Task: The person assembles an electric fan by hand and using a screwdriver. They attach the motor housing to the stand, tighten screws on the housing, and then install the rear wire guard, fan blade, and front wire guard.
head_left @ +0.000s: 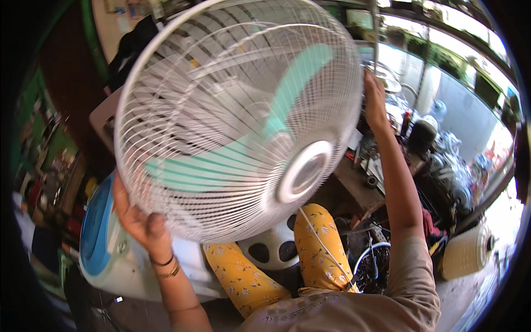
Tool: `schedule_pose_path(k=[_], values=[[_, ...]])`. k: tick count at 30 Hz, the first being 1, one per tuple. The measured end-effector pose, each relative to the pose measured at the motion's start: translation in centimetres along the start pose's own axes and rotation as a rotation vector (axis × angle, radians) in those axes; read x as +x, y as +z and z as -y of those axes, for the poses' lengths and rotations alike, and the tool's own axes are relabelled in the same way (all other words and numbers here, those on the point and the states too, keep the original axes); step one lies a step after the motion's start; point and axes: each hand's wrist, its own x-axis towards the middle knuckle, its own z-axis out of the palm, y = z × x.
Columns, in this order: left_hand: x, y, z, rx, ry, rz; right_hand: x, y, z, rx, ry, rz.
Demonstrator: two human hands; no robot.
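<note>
A large electric fan (306, 171) is held up before me, tilted, with its round white wire guard filling the upper middle of the view. Teal blades (204, 166) show through the wires. My left hand (145, 226) grips the guard's lower left rim, thumb toward me and the other fingers partly hidden behind it. Against the right rim, higher up, my right hand (376, 102) is closed on the edge, its fingertips mostly out of sight. A thin pale cord (326, 243) runs from below the guard down to my lap.
Beside my left leg stands a white appliance with a blue lid (97, 235). Between my knees is a whitish piece with oval holes (268, 249). Tools and parts clutter a low wooden bench (359, 185) on the right, near clear plastic bottles (451, 160) and a cream container (464, 252).
</note>
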Motion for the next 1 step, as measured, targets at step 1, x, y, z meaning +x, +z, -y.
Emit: schedule_pose_path(k=[1], values=[[0.04,-0.10,-0.03,0.107,0.018,0.060,-0.44,0.96,0.00,0.391,0.204,0.118]])
